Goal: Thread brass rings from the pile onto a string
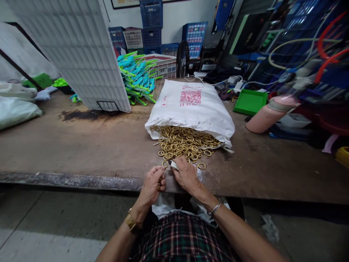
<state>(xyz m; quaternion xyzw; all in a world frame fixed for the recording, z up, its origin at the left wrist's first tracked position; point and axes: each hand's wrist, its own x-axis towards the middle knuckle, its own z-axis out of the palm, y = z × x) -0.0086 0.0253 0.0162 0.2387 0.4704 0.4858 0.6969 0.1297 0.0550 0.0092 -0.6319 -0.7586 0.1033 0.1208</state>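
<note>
Brass-coloured rings spill in a heap from the mouth of a white woven sack onto the workbench. My left hand is closed at the table's front edge, with several rings in its curled fingers. One ring stands at its thumb and fingertip; whether it is pinched there I cannot tell. Beside it, my right hand grips a small tool with a pale body and a dark tip, which points toward that ring. My right fingers hide most of the tool. A loose ring lies to the right.
A tall white ribbed panel stands at left, with turquoise and green plastic parts behind it. On the right are a green tray and a pink bottle lying tilted. A black fan and crates are at the back.
</note>
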